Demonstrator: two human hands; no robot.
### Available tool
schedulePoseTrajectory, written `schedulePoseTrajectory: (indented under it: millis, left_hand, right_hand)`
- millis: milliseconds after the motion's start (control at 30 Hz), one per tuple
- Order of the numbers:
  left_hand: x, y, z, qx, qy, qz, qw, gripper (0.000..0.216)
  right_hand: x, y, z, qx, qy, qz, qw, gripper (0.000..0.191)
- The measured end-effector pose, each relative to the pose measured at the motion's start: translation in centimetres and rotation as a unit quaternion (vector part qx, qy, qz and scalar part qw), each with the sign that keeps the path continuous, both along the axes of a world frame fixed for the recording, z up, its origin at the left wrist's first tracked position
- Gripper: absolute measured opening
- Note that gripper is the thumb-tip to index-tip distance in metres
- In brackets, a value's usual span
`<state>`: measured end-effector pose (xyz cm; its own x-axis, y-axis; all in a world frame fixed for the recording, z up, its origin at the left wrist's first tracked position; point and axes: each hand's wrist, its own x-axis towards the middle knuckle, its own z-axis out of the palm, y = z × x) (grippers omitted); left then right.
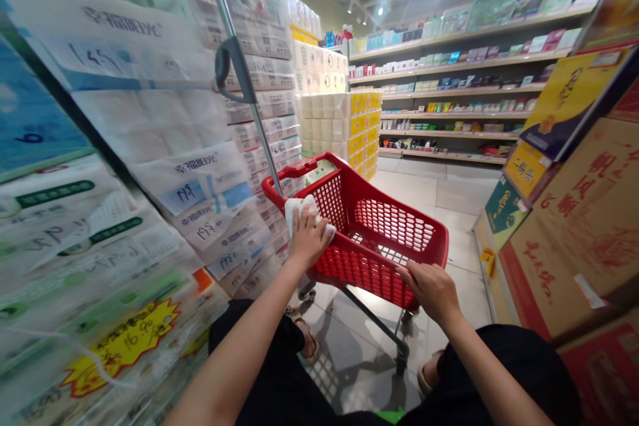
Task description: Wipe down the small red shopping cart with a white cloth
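Observation:
A red plastic shopping basket cart (389, 239) stands tilted on the floor in front of me, with a long metal handle (239, 66) rising up to the left. My left hand (307, 239) presses a white cloth (299, 208) against the basket's near left rim. My right hand (432, 289) grips the near right rim with its fingers curled over the edge. The basket looks empty inside. My knees in black clothing and sandalled feet show below.
Stacks of wrapped tissue packs (150, 166) with price tags fill the left side. Cardboard boxes (584, 226) line the right. Stocked shelves (449, 86) stand across the aisle at the back. The tiled floor (449, 193) runs between them.

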<state>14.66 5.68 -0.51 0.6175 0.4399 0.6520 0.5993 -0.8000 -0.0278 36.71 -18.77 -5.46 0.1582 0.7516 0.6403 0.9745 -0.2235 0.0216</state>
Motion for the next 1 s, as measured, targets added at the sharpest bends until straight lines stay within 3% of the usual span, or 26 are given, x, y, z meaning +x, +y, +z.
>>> schedulePoseTrajectory:
  millis: [233,367,433,533,700,800,900,1000]
  left_hand:
    - [5.7,-11.7,-3.1,-0.050,0.013,-0.133,0.990,0.039]
    - [6.9,-14.8,-3.3,-0.026,0.056,-0.204,0.977,0.051]
    - [6.7,-14.2,-3.1,-0.005,0.077,-0.224,0.972,0.054]
    - [5.3,-11.2,-2.7,0.006,0.090,-0.216,0.972,0.053]
    - [1.7,-4.5,-1.6,0.004,0.066,-0.122,0.990,0.041]
    - [0.5,-2.1,-0.8,0.002,0.038,-0.073,0.997,0.035]
    - [1.1,-2.5,-0.7,-0.007,0.005,-0.045,0.999,0.028]
    - [2.9,-5.5,-1.4,-0.022,-0.012,-0.058,0.998,0.023]
  right_hand:
    - [-1.1,-0.1,0.1,0.002,0.097,0.034,0.995,0.034]
    - [-0.6,-0.3,0.0,0.023,0.142,0.046,0.989,0.035]
    - [-0.4,-0.4,0.0,0.024,0.153,0.051,0.987,0.035]
    - [-0.4,-0.4,0.0,0.017,0.166,0.064,0.984,0.035]
    - [-0.5,-0.3,0.0,0.000,0.169,0.044,0.985,0.039]
    - [-0.7,-0.2,-0.2,0.006,0.167,0.051,0.985,0.041]
    - [-1.0,-0.1,-0.2,0.017,0.174,0.058,0.983,0.042]
    - [-1.2,-0.1,-0.2,0.030,0.185,0.063,0.980,0.044]
